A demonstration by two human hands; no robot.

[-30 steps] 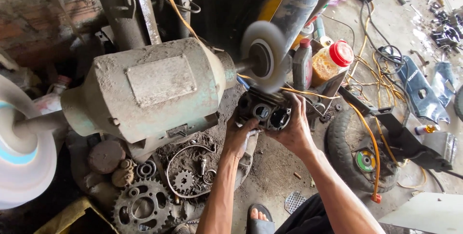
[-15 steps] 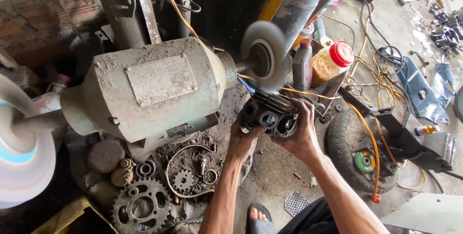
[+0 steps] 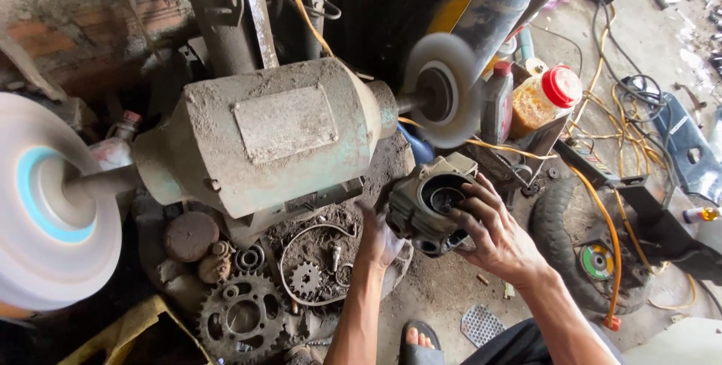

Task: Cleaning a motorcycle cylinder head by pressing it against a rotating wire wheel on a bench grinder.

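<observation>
Holding a dark metal engine part point(image 3: 432, 203) between both hands, the person keeps it just below and a little near of the small spinning wheel point(image 3: 444, 90) at the right end of the bench grinder point(image 3: 263, 135). The part does not touch the wheel; there is a small gap between them. The left hand point(image 3: 380, 241) supports the part from its left and lower side, with the fingers closed around the edge. The right hand point(image 3: 496, 233) is clamped on the right side, the fingers spread over the rim of the round opening that faces up.

The part looks like a cast metal block, so I judge it to be rather heavy and fully stiff. Its surface seems oily and dirty, so it can slip. The best places to hold are the flat outer walls and the thick rim, not the thin fins or the inside bore, and the fingers should stay well away from the wheel.

On the left end of the grinder a large white wheel point(image 3: 53, 207) is turning too. Below the motor lie sprockets point(image 3: 244, 320) and small gears on the dirty floor. To the right stand a bottle with a red cap point(image 3: 549, 98) and an old tyre point(image 3: 594, 260) with orange cable point(image 3: 602, 214) across it.
</observation>
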